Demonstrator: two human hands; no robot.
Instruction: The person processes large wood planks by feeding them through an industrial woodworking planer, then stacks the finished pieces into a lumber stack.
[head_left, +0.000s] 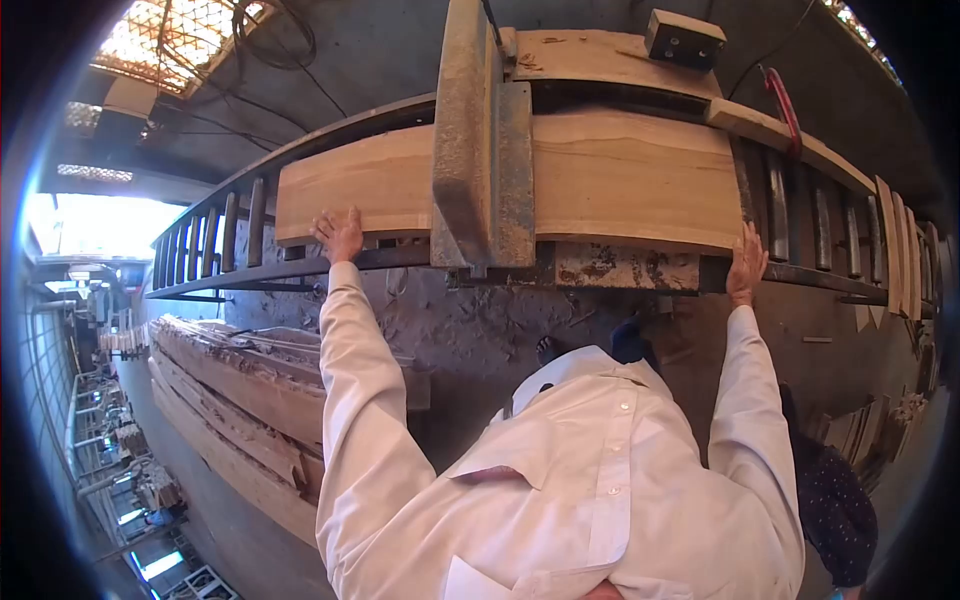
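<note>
Closest to the camera, white shirt sleeves stretched forward. The left hand lay flat, fingers spread, on the near edge of a wide pale wooden plank. The right hand pressed open against that edge at the other end. The plank rested across a dark metal roller bed, a grey steel saw guard over its middle. Beyond sat a small wooden block.

head view, seemingly fisheye, steeply down, near plank
</note>
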